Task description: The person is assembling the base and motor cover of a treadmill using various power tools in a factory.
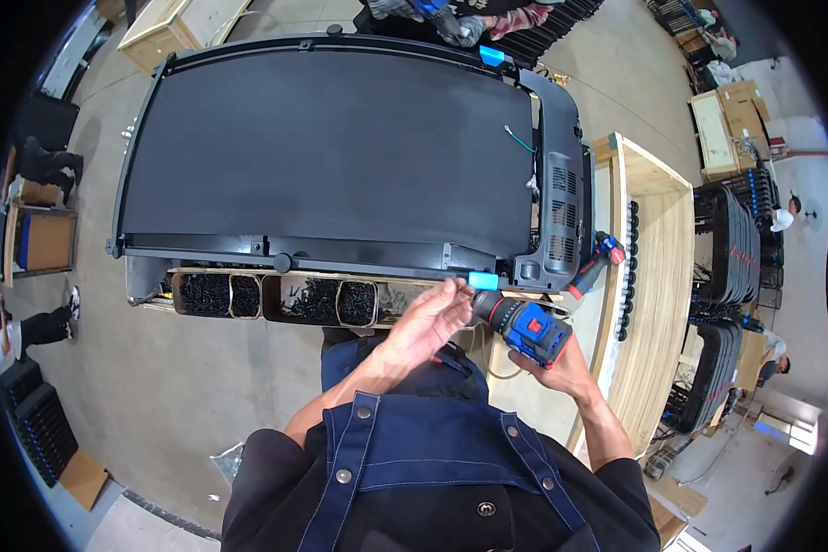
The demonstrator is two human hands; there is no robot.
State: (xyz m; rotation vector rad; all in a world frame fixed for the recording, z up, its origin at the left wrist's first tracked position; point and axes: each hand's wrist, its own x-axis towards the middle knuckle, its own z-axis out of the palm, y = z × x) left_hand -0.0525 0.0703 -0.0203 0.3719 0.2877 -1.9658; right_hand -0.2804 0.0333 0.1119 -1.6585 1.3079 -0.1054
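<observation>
My right hand (569, 370) grips a blue and black cordless drill (529, 329), its front end toward the near right corner of a treadmill base (331, 147). My left hand (423, 322) is at the drill's tip, thumb and fingers pinched together; whatever they hold is too small to make out. Just above the drill's nose, a piece of blue tape (484, 280) sticks to the black side rail (368, 255). The treadmill base lies flat with its dark belt facing up. A vented black motor cover (561, 198) closes its right end.
Below the near rail, a long parts tray (273, 308) holds dark screws in compartments. Another drill (598, 264) lies right of the motor cover, beside a wooden crate (658, 304). Across the base, another person's gloved hand (472, 30) is near a tool. Black frames (727, 244) stand at far right.
</observation>
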